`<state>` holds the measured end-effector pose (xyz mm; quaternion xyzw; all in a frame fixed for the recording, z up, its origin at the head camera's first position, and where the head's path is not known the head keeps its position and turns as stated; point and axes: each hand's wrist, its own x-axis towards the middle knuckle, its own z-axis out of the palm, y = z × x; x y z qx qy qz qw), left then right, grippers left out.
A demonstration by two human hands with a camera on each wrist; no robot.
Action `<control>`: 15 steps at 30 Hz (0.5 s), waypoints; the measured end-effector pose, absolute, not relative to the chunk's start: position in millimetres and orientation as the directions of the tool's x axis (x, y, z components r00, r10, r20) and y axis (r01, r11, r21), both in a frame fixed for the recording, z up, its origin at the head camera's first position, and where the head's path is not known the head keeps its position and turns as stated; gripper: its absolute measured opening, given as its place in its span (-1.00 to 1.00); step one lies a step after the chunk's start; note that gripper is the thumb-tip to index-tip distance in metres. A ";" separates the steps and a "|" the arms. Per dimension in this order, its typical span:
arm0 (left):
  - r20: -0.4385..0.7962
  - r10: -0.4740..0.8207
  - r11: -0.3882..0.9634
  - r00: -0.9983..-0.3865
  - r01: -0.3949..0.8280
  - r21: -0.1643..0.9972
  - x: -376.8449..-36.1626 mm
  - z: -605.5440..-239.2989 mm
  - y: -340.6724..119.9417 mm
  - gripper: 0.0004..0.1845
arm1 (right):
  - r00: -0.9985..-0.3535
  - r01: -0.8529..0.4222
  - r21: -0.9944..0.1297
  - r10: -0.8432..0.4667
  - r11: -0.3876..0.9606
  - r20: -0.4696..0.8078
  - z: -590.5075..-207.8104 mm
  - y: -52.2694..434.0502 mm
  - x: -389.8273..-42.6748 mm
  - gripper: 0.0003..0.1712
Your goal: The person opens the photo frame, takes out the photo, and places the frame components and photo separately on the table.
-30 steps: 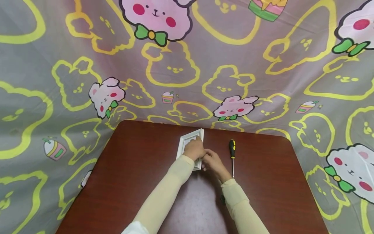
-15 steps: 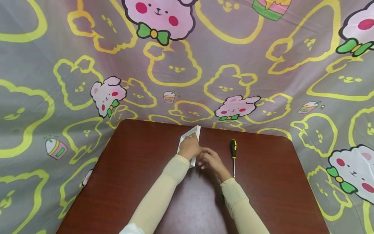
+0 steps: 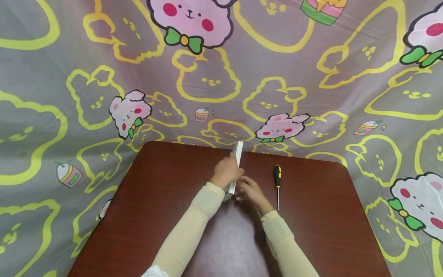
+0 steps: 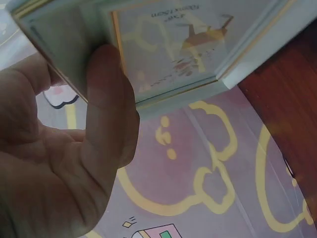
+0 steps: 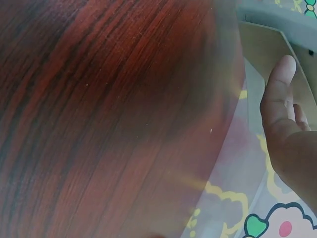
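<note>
A white picture frame (image 3: 239,150) stands nearly edge-on to me over the back middle of the table. My left hand (image 3: 226,169) grips it by one border. In the left wrist view, fingers (image 4: 111,94) lie over the moulding beside the clear pane, behind which a printed insert (image 4: 193,47) shows a small drawing and size lettering. My right hand (image 3: 250,190) is just right of the frame, fingers loosely bent. The right wrist view has that hand (image 5: 292,129) close to the frame's brown backing board (image 5: 267,44), with its thumb overlapping the board.
A black-and-yellow screwdriver (image 3: 277,177) lies right of my right hand, tip toward me. Beside my right forearm a small dark green object (image 3: 263,235) is mostly hidden. Patterned cloth (image 3: 211,77) hangs around the back and sides of the reddish-brown table (image 3: 155,192).
The picture frame has turned from showing its front to nearly edge-on, turned by my left hand. My right hand has let go of its lower edge and stays close beside it.
</note>
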<state>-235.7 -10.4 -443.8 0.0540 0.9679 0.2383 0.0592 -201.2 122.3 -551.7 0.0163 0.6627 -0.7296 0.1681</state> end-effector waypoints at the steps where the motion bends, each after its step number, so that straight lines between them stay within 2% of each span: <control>1: -0.090 0.136 0.878 -0.987 0.078 0.473 -235.1 -441.9 -9.7 -0.38 | -0.944 0.268 -0.961 -0.221 -0.069 -0.247 -551.5 122.3 -201.4 -0.63; 8: -0.084 0.146 0.867 -0.986 0.087 0.490 -231.2 -434.5 -7.8 -0.43 | -0.950 0.258 -0.964 -0.198 -0.059 -0.242 -546.3 122.7 -201.0 -0.71; 15: -0.068 0.174 0.836 -0.982 0.112 0.537 -228.4 -430.0 -7.8 -0.43 | -0.971 0.220 -0.975 -0.103 -0.040 -0.215 -527.4 122.2 -191.5 -0.76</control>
